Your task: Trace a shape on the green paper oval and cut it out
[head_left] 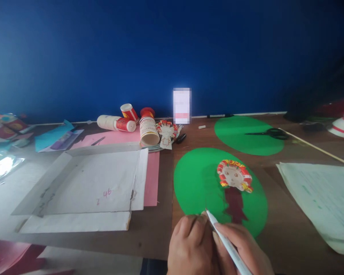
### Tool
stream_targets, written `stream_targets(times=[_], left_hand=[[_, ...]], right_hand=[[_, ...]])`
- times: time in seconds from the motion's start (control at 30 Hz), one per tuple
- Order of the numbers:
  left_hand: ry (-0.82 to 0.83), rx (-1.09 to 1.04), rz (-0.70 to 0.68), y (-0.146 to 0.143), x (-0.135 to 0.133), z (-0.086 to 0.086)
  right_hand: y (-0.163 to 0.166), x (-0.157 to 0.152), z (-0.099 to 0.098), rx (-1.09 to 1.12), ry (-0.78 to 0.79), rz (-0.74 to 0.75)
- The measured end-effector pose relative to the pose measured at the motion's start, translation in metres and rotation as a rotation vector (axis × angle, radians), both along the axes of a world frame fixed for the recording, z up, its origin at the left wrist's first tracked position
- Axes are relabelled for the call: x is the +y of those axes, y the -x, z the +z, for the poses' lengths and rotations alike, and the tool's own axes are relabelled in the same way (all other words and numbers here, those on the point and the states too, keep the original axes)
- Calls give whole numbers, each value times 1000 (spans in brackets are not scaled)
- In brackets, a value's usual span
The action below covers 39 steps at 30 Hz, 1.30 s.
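My right hand (pixel 240 242) grips a slim white marker pen (pixel 227 244), its tip touching or just above the lower part of a green paper circle (pixel 195 172). Beside the pen tip, my left hand (pixel 190 242) is closed with bent fingers at the circle's near edge; whatever its fingertips hold is hidden. A cut-out paper face (pixel 233 175) with curled red, white and yellow strips around it lies on the circle. Below the face is a dark maroon dress-like figure (pixel 235 206), partly covered by my right hand. A faint line shows near the pen tip.
Left lies a shallow white cardboard tray (pixel 88 183) over pink paper (pixel 152 183). Behind stand stacked paper cups (pixel 149 130) and a small paper figure (pixel 166 135). Scissors (pixel 271 133) rest on another green circle (pixel 235 133); a stick (pixel 318 147) and printed sheets (pixel 318 202) lie right.
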<state>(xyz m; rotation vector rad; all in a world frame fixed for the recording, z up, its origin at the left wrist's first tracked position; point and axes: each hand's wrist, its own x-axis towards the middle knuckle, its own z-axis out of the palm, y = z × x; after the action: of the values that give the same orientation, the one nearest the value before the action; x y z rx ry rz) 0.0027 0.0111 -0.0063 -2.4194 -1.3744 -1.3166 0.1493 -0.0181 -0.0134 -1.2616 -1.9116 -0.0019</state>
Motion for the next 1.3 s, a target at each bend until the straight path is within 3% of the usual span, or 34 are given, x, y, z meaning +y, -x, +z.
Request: stream_targets(times=[1.3], left_hand=[[21,9,-32,1,-1,2]], right_hand=[[4,-1,1,62,67,-25]])
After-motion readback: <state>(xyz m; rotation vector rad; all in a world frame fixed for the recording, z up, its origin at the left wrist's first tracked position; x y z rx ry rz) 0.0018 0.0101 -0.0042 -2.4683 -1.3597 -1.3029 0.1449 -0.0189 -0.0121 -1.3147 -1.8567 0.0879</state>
